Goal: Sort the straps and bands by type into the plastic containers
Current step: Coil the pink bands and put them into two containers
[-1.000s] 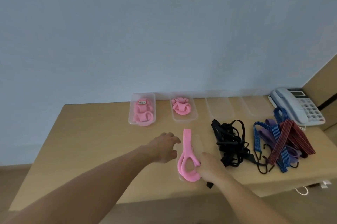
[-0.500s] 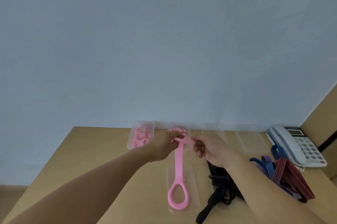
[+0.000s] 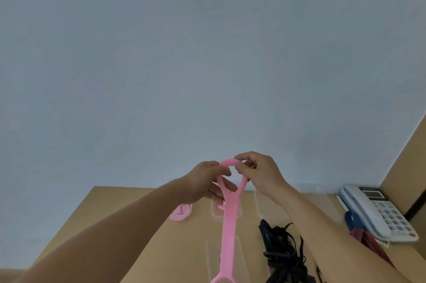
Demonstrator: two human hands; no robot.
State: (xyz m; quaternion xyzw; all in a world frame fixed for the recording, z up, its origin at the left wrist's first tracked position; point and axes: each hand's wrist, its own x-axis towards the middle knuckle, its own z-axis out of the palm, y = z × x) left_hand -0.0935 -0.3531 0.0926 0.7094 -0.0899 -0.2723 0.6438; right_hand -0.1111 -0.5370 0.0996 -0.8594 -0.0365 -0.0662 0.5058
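A long pink rubber band (image 3: 228, 232) with a loop at each end hangs upright in front of me. My left hand (image 3: 205, 182) pinches the left side of its top loop and my right hand (image 3: 258, 173) pinches the right side, both raised above the table. The lower loop runs out of the bottom of the frame. Behind my hands, partly hidden, stand a clear container (image 3: 187, 211) with pink bands and a second clear container (image 3: 215, 212). A tangle of black straps (image 3: 282, 252) lies to the right. Blue and red bungee cords (image 3: 359, 233) lie past my right forearm.
A wooden table (image 3: 129, 232) sits against a pale blue wall. A white desk telephone (image 3: 378, 211) stands at the back right. Clear container lids or trays (image 3: 260, 206) lie along the back edge, and another clear tray (image 3: 213, 257) lies under the hanging band.
Both hands have lifted the pink band higher, and now hold its top loop open instead of the strap end. The view has tilted up toward the wall.
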